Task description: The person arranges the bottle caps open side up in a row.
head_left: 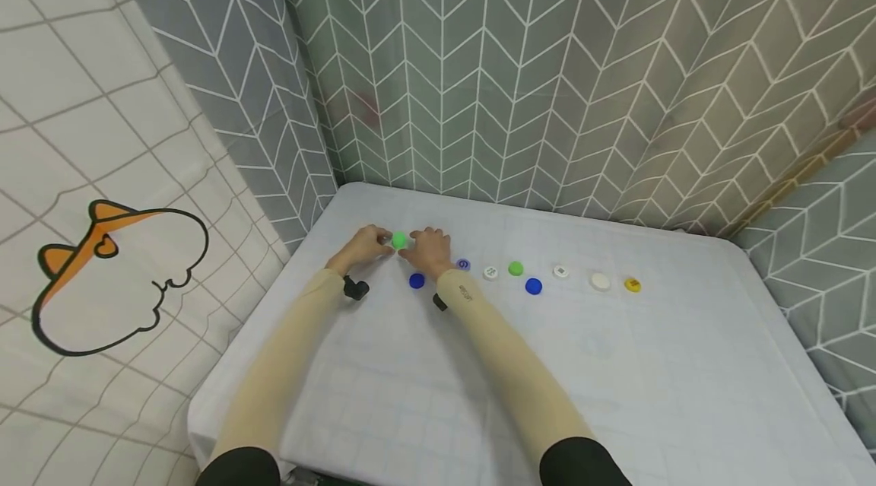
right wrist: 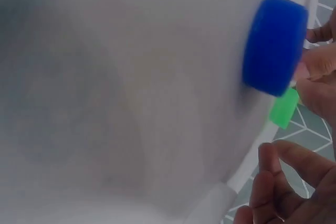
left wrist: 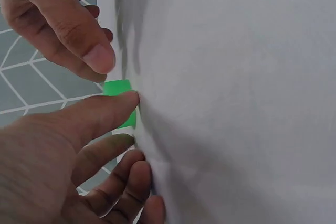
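A green bottle cap [head_left: 399, 240] is at the table's far left, between both hands. My left hand [head_left: 365, 246] pinches it from the left; in the left wrist view, the thumb [left wrist: 113, 109] crosses its green side [left wrist: 116, 87] and the other fingers curl below. My right hand [head_left: 431, 250] is on the cap's right, fingers loosely bent. A small gap shows between its fingertips and the green cap [right wrist: 284, 109] in the right wrist view. Close below the hands lies a blue cap [head_left: 417, 281], large in the right wrist view.
Rightward from my right hand runs a loose row: a blue-and-white cap [head_left: 463, 264], a white cap [head_left: 490, 273], another green cap [head_left: 516, 268], a blue cap [head_left: 534, 286], more white ones and a yellow cap [head_left: 633, 285]. Patterned curtains [head_left: 479, 90] stand behind the white-covered table [head_left: 650, 379].
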`<state>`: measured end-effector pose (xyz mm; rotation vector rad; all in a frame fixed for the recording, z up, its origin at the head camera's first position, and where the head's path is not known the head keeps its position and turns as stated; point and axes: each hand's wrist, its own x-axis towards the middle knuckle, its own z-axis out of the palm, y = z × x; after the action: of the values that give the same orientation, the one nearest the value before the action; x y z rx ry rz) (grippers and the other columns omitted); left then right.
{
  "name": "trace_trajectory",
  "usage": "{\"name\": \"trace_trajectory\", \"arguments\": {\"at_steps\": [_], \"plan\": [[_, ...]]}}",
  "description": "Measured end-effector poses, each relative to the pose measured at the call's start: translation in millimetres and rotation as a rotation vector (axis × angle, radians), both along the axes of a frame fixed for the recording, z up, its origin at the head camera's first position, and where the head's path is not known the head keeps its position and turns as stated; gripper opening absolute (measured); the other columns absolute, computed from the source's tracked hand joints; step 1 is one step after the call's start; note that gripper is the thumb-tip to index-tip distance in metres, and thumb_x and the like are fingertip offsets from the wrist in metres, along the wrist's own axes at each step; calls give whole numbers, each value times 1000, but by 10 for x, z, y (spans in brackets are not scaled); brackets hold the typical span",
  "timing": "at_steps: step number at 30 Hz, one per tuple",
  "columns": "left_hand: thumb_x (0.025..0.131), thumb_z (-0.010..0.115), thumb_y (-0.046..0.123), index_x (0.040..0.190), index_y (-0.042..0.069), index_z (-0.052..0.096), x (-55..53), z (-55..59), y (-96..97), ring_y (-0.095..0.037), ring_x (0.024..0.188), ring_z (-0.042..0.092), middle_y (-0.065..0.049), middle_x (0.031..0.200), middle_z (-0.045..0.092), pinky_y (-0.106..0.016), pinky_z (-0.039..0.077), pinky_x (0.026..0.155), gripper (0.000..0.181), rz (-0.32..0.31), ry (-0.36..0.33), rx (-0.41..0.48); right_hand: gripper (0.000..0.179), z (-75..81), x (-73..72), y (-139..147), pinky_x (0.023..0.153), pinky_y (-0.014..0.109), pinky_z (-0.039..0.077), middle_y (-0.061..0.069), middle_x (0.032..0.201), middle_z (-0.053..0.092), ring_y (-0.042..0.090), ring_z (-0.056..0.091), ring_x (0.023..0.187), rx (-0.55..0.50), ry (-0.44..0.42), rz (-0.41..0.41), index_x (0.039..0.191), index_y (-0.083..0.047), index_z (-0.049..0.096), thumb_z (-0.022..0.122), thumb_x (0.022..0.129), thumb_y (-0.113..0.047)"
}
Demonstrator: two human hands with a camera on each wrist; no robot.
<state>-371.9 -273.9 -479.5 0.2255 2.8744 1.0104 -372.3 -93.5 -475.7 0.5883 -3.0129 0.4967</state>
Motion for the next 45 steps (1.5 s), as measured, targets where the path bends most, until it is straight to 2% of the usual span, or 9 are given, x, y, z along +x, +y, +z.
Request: {"name": "trace_trajectory", "arguments": {"at_steps": [5, 10, 15, 18, 22, 28, 36, 41, 45], "plan": [[87, 70, 15, 126, -4, 59, -6, -7, 51, -24, 92, 52, -17, 105, 61, -35, 46, 81, 45, -2, 16, 36, 48, -49, -29, -20, 94, 45, 42, 9, 117, 66, 27, 57, 105, -8, 4, 13, 128, -17, 64, 62, 90, -47], [86, 71, 15, 118, -3, 65, 53, -24, 76, -28, 98, 58, -18, 108, 64, -40, 48, 88, 37, -31, 78, 76, 37, -52, -21, 11, 94, 43, 41, 5, 110, 69, 24, 57, 101, -63, 17, 23, 120, -16, 68, 65, 91, -38], [88, 71, 19, 117, -2, 66, 224, 4, 35, -26, 97, 58, -16, 107, 65, -39, 49, 86, 36, -27, 138, 105, 35, 33, 72, 42, 94, 42, 40, 1, 106, 70, 21, 57, 100, -116, 24, 94, 119, -16, 69, 66, 91, -36], [88, 71, 19, 116, -2, 67, 337, 90, -3, -25, 94, 59, -14, 102, 65, -36, 48, 82, 35, -26, 189, 121, 34, 139, 151, 56, 93, 41, 42, 2, 109, 69, 21, 59, 102, -189, 37, 162, 120, -15, 69, 66, 91, -33], [88, 71, 20, 114, 1, 69, 465, 234, -27, -23, 92, 59, -11, 100, 66, -33, 47, 78, 33, -47, 255, 115, 33, 264, 254, 90, 89, 33, 48, 4, 113, 68, 20, 62, 102, -287, 51, 233, 121, -13, 67, 67, 91, -28], [89, 70, 26, 114, 4, 70, 690, 397, -7, -21, 92, 58, -6, 99, 65, -34, 46, 78, 33, -59, 269, 95, 35, 364, 427, 187, 79, 24, 50, 5, 112, 66, 23, 62, 102, -367, 24, 306, 123, -10, 64, 66, 92, -26], [87, 72, 33, 108, 9, 72, 955, 489, 51, -16, 89, 56, 0, 95, 64, -33, 45, 75, 32, -124, 246, 81, 31, 412, 666, 361, 77, 18, 48, -3, 105, 66, 14, 59, 95, -428, -47, 372, 116, -11, 63, 71, 89, -25], [86, 72, 35, 106, 11, 73, 1008, 512, 124, -15, 89, 56, 1, 95, 64, -32, 46, 75, 32, -137, 248, 75, 34, 387, 743, 433, 76, 17, 48, -5, 103, 66, 9, 57, 92, -435, -49, 368, 118, -12, 61, 71, 88, -25], [86, 73, 34, 104, 11, 73, 1005, 524, 186, -15, 90, 56, 1, 95, 64, -33, 46, 75, 29, -148, 261, 90, 37, 372, 762, 482, 72, 17, 48, -4, 101, 66, 13, 60, 93, -440, -36, 369, 122, -13, 60, 71, 89, -26]]}}
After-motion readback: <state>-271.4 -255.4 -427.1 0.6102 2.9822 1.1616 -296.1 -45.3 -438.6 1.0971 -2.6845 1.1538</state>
